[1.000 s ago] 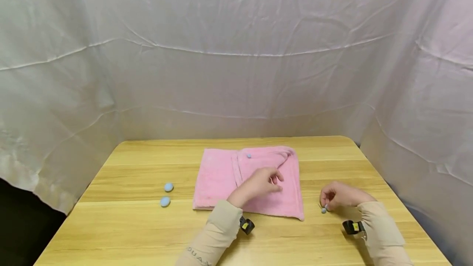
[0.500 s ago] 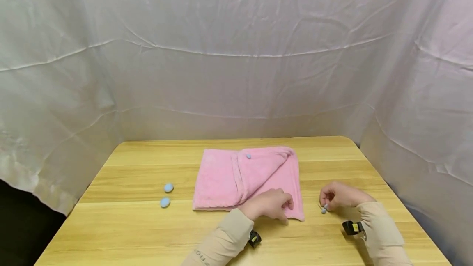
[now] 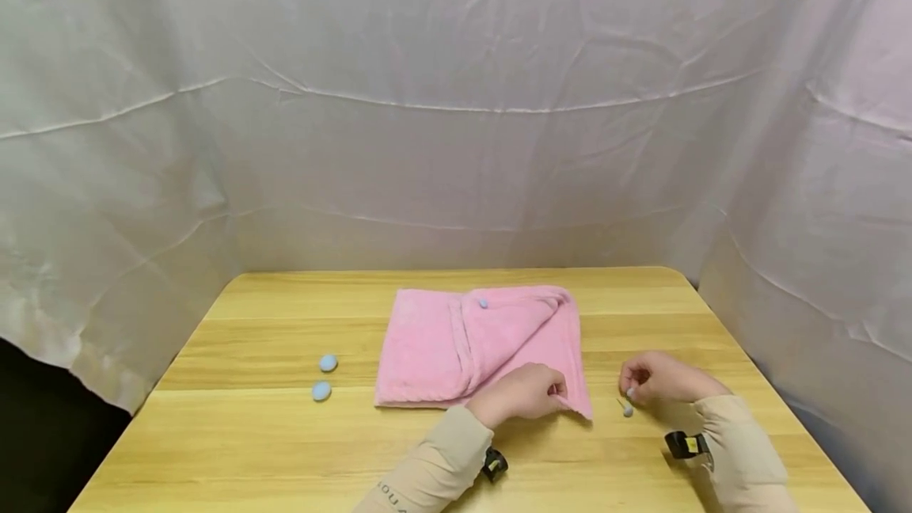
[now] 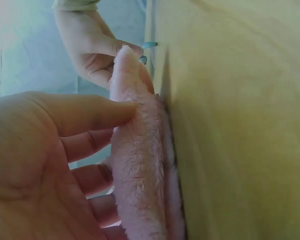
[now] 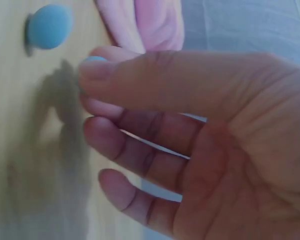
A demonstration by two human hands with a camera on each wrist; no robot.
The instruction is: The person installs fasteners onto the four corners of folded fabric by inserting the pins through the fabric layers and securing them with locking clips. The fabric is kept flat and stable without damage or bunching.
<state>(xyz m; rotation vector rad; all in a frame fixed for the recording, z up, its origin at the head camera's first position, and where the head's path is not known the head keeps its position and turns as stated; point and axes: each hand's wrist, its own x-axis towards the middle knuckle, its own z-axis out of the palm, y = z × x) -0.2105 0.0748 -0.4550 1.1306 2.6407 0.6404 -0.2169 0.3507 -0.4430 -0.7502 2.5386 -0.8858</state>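
A folded pink plush blanket [image 3: 427, 347] lies on the table, its upper layer folded back diagonally. At its near right corner my left hand [image 3: 523, 393] pinches the edge between thumb and fingers; the left wrist view shows the fluffy edge [image 4: 140, 175] raised on its side under the thumb. To the right of the blanket, my right hand [image 3: 666, 378] pinches a small blue piece [image 5: 95, 58], mostly hidden by the thumb and index finger. Close by its fingertips is a blue round-headed pin [image 3: 628, 411] with a thin spike. Another small blue head [image 3: 483, 303] sits on the blanket's far part.
Two blue domed pieces [image 3: 321, 391] lie on the wooden table [image 3: 235, 434] left of the blanket. Pale cloth [image 3: 456, 165] hangs around the back and sides. Each wrist carries a black camera [image 3: 495, 465].
My left hand has moved nearer and right, from above the blanket to its near right corner, which it now pinches and lifts slightly. My right hand stays in about the same place.
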